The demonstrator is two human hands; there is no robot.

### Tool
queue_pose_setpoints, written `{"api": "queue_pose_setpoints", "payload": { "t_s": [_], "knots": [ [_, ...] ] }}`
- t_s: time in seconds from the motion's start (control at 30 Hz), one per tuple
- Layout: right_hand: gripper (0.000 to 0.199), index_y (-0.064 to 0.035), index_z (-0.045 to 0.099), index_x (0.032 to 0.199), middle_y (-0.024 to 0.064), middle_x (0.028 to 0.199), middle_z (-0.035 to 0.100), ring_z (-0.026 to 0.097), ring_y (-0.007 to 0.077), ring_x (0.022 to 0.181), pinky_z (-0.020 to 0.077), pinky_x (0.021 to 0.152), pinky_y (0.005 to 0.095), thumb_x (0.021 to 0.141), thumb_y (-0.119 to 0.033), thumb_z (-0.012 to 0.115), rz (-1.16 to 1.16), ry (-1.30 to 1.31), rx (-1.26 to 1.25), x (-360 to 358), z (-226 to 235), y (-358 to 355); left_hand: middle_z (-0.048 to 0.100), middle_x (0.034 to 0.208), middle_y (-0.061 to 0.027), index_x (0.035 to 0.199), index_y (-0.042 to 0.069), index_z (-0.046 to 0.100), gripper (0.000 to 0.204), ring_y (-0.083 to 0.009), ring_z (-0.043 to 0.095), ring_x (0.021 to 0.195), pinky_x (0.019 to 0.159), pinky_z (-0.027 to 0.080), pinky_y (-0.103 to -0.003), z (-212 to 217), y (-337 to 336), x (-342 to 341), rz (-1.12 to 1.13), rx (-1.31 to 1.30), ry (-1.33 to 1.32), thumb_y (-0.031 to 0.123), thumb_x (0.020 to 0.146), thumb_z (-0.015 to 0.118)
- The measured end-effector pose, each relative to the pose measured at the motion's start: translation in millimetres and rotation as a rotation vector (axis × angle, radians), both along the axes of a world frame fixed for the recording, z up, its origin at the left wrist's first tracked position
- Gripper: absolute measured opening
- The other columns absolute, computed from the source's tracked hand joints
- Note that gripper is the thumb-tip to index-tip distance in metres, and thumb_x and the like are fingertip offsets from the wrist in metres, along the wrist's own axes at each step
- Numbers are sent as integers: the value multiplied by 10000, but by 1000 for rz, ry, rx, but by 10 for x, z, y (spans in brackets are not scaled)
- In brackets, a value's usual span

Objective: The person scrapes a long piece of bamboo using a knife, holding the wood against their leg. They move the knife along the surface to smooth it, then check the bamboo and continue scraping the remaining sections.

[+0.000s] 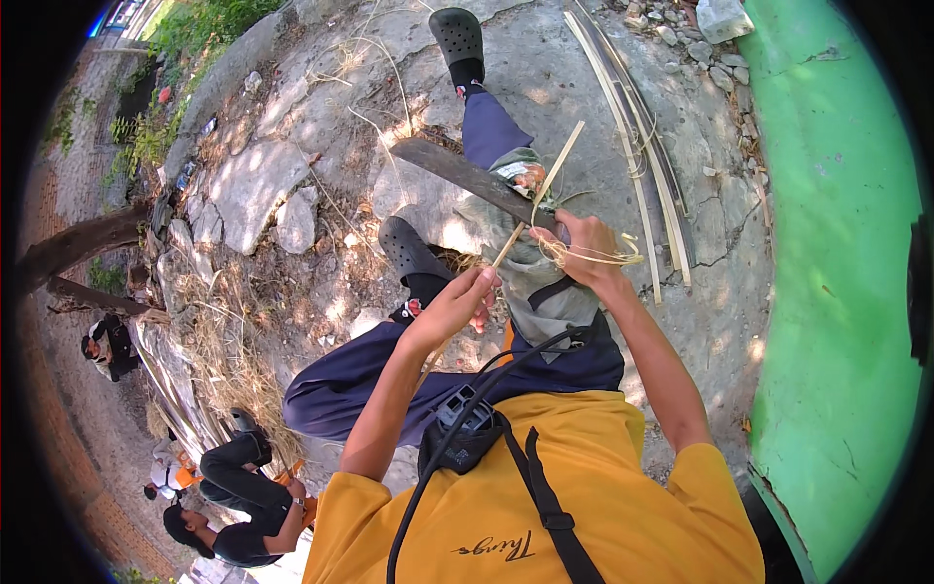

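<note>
My left hand (pixel 465 300) is closed around a thin bamboo strip (pixel 509 244), pinched between thumb and fingers. The strip runs up to the blade of a dark, wide machete (pixel 462 178), and a pale length stands out past the blade's far side. My right hand (pixel 587 250) is closed at the near end of the machete; its handle is mostly hidden by the fingers. Thin curled shavings (pixel 623 255) hang around that hand. Both hands are over a grey-green cloth (pixel 550 300) draped on my leg.
Long split bamboo strips (pixel 637 146) lie on the cracked concrete at right, beside a green wall (pixel 837 292). Stone rubble (pixel 715 54) sits at the far right. At left are broken slabs (pixel 248 190), dry shavings (pixel 229 341), a log (pixel 83 243) and a seated person (pixel 243 516).
</note>
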State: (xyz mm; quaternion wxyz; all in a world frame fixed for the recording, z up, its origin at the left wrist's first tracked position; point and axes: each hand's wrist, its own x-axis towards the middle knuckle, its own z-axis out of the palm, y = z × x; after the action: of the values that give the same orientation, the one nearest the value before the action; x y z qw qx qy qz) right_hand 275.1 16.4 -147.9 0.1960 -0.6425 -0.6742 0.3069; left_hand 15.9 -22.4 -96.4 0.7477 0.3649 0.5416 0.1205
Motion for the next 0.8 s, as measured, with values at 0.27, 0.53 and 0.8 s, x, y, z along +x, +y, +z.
{"api": "queue_pose_setpoints", "payload": {
  "t_s": [0.27, 0.53, 0.8],
  "knots": [
    [690, -19, 703, 886, 235, 659, 672, 712, 438, 655, 539, 594, 528, 907, -707, 676, 7, -36, -70, 34, 57, 6, 325, 751, 69, 1091, 63, 563, 455, -60, 307, 609, 515, 287, -256, -204, -52, 54, -151, 125, -32, 452, 1174, 343],
    [589, -29, 658, 841, 230, 636, 628, 659, 467, 638, 472, 571, 530, 935, -607, 718, 9, -57, 51, -26, 0, -3, 328, 682, 79, 1035, 59, 594, 496, -52, 280, 540, 465, 254, -252, -202, 18, 187, 21, -66, -128, 475, 1167, 358],
    [567, -42, 714, 964, 280, 719, 675, 687, 500, 716, 500, 608, 557, 954, -609, 685, 23, -150, 55, -63, -25, -35, 320, 580, 91, 858, 112, 601, 532, -59, 270, 472, 438, 214, -276, -303, -105, 231, 52, 24, -74, 525, 1141, 420]
  ]
}}
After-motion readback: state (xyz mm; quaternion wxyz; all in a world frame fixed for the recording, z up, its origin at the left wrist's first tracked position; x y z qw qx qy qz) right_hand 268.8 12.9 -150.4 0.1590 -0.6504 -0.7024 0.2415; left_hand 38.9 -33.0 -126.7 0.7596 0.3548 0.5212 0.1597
